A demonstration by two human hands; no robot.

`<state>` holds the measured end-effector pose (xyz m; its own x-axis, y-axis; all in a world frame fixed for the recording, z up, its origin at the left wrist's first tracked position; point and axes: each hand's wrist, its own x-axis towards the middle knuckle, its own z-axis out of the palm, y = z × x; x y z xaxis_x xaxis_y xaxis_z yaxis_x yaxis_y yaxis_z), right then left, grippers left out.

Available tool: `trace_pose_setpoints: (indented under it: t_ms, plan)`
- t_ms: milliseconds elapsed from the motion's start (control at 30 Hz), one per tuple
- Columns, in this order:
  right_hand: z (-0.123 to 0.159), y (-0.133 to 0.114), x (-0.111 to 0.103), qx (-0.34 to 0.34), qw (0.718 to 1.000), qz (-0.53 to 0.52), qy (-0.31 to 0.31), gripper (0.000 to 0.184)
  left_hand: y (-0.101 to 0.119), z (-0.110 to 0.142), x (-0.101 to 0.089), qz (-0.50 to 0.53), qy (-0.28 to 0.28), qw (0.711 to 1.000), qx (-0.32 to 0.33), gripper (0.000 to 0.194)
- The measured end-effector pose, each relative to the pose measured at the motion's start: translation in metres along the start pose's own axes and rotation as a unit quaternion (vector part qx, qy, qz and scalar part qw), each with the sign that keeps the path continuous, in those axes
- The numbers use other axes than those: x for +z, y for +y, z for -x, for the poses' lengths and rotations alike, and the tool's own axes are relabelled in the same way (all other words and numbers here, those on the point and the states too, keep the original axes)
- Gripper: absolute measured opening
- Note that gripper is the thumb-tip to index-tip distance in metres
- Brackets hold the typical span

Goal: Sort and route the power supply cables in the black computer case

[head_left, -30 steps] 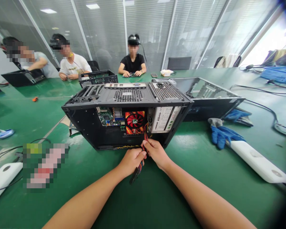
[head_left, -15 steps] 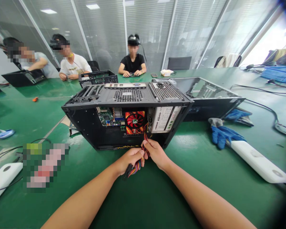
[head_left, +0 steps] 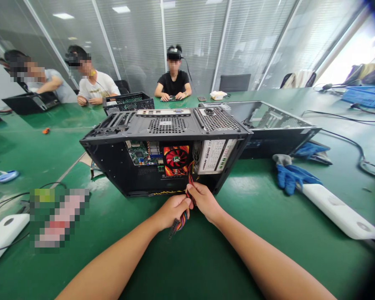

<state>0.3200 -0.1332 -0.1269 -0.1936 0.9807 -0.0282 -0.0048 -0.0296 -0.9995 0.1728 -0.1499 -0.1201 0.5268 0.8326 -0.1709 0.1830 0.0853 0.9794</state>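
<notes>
An open black computer case (head_left: 109,160) lies in front of me, its rear panel facing up. Through the open side show a motherboard (head_left: 139,155), a red cooling fan (head_left: 176,160) and a white-labelled power supply (head_left: 216,156). My left hand (head_left: 175,208) is closed around a bundle of multicoloured power cables (head_left: 182,220), and a black connector (head_left: 174,228) hangs below its fingers. Close against it, my right hand (head_left: 203,200) pinches the red and black wires (head_left: 191,179) coming out of the case. The fingertips of both hands nearly meet and partly hide the wires.
Behind on the right lies another open case (head_left: 278,139). Blue gloves (head_left: 289,177) rest by a white power strip (head_left: 340,212); another white strip (head_left: 8,233) is at left. Several people sit across the green table (head_left: 262,258), one with a small board (head_left: 175,98).
My left hand has turned slightly, and the hanging connector has shifted a little right and tilted more upright. My right hand keeps its grip on the wires.
</notes>
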Motion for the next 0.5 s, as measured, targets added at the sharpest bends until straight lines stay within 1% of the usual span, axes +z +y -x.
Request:
trace_pose_setpoints:
  t_ms: [67,133,300,367,500]
  plan:
    - [0.0012,-0.0022,0.0005,0.004,1.0,0.001,-0.007,0.042,-0.0026,0.0008,-0.0031,0.051,-0.029,0.998,-0.005,0.051]
    - [0.0021,-0.0043,0.0006,0.003,1.0,0.004,-0.011,0.042,-0.004,0.0017,-0.0067,0.084,-0.044,0.995,-0.01,0.051]
    - [0.0016,-0.0055,0.0006,0.0,1.0,-0.005,-0.02,0.043,-0.0012,0.0028,-0.011,0.117,-0.067,0.991,-0.024,0.05]
    - [0.0004,-0.0038,0.0005,-0.001,1.0,-0.007,-0.015,0.043,0.0002,0.0021,-0.0092,0.106,-0.06,0.992,-0.023,0.049]
    - [-0.0013,0.0011,-0.0004,-0.003,1.0,-0.008,-0.002,0.041,0.0,-0.0001,-0.0021,0.044,-0.019,0.998,-0.033,0.048]
